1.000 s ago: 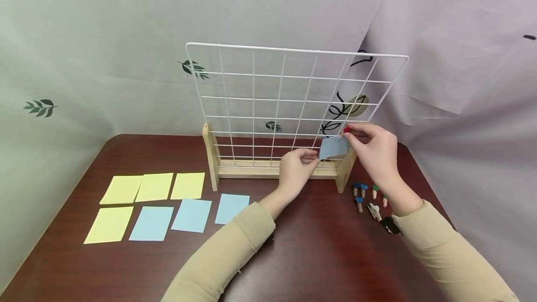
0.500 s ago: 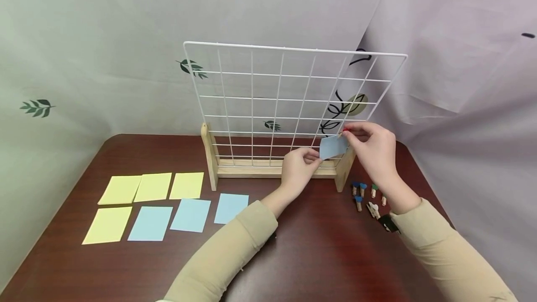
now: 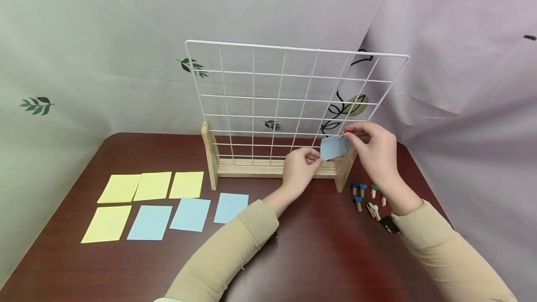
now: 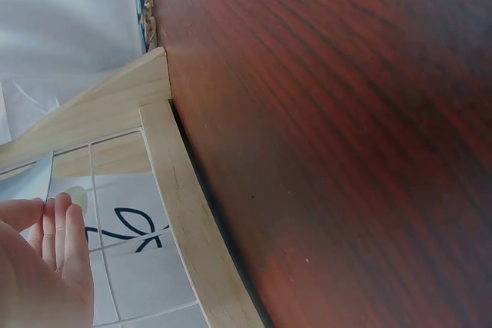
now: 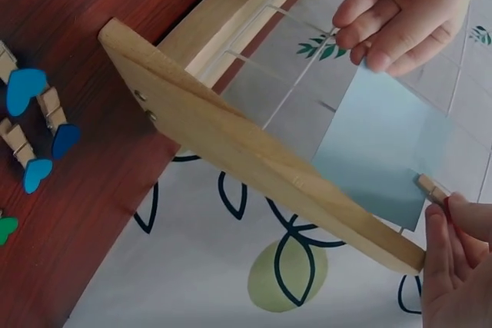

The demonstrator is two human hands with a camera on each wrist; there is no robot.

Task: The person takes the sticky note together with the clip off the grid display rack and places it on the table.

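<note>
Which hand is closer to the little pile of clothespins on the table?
Right. The right hand is at the grid's lower right corner, just above the clothespins. The left hand pinches the blue card farther left.

A dark reddish-brown wooden table (image 3: 319, 255) with rounded corners is standing against a backdrop of pale cloth (image 3: 105, 36) that is hanging in soft folds and showing scattered green leaf prints (image 3: 37, 105). The light is falling evenly, seemingly from overhead.
</note>
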